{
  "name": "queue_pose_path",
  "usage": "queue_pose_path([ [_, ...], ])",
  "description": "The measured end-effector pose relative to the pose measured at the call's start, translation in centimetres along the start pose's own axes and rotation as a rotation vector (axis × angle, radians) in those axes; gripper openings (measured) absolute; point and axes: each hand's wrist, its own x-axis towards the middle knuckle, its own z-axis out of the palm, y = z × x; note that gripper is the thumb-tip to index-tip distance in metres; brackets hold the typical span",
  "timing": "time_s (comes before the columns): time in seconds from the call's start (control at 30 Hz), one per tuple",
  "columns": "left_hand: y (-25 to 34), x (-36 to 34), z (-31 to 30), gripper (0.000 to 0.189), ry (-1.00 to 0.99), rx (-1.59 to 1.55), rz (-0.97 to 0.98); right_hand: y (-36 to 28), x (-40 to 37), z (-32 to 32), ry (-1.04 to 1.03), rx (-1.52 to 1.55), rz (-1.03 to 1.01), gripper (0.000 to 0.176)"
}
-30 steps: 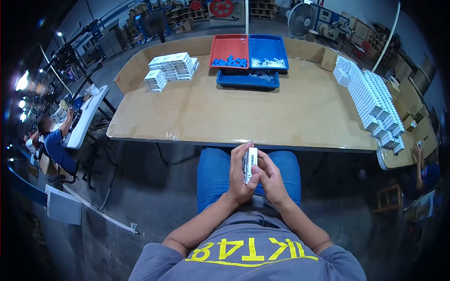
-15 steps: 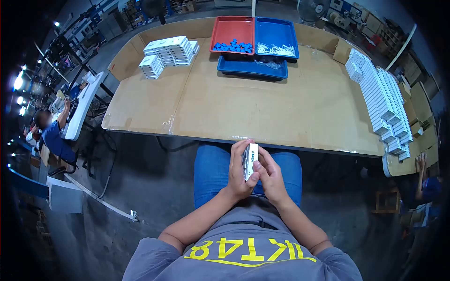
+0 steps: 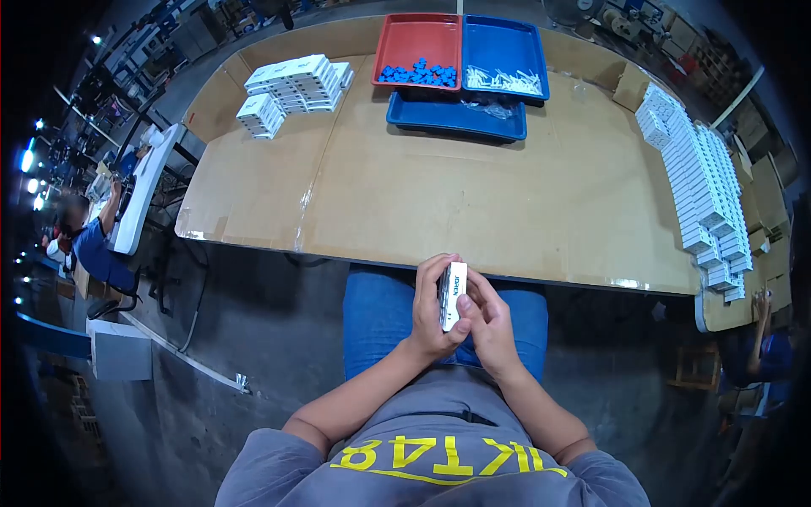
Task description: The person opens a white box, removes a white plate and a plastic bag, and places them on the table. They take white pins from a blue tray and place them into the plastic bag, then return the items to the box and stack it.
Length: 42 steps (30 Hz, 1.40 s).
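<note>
Held over my lap, just off the table's near edge, is a narrow white block [image 3: 454, 296] with dark lettering on its front face and a darker side. My left hand [image 3: 428, 313] wraps around its left side, fingers closed. From the right, my right hand [image 3: 492, 328] grips the same block, with the thumb on its white face. The fingers hide part of the block, so its exact kind cannot be made out.
A cardboard-covered table [image 3: 405, 198] spans ahead. At its back are a red tray [image 3: 418, 42] with blue pieces, a blue tray [image 3: 505, 46] with white sticks and a lower blue tray [image 3: 456, 122]. White blocks are stacked left [image 3: 296, 80] and right [image 3: 701, 186]. Co-workers sit at both sides.
The view has shifted slightly, so the trays appear higher and the right stack farther right. Both hands keep hold of the block, which shows slightly more of its lettered face.
</note>
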Motion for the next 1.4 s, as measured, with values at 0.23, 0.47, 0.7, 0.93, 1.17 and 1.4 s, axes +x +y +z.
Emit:
queue_pose_path([
  [0.23, -1.6, 1.3, 1.4, 0.088, 0.078, -0.107, -0.035, 0.1, 1.4, -0.5, 0.025, -0.03, -0.068, 0.057],
  [0.47, -2.6, 1.1, 2.2, 0.082, 0.139, -0.191, -0.076, 0.6, 1.9, -0.5, 0.052, -0.283, -0.14, 0.052],
  [0.7, -2.9, 1.4, 2.6, 0.085, 0.147, -0.273, -0.125, 0.5, 2.6, -1.0, 0.05, -0.372, -0.17, 0.05],
  [0.93, -3.3, 3.3, 1.8, 0.11, -0.07, -0.036, -0.14, -0.6, 4.2, -2.8, 0.085, -0.093, 0.161, 0.05],
  [1.17, -1.9, 3.8, 1.1, 0.08, -0.061, -0.756, -0.889, -1.1, 5.2, -4.8, 0.036, -0.959, -0.47, 0.081],
  [1.4, -0.3, 3.8, 1.8, 0.068, -0.115, -0.892, -1.241, 1.1, 7.0, -7.5, -0.19, -1.019, -0.763, 0.086],
])
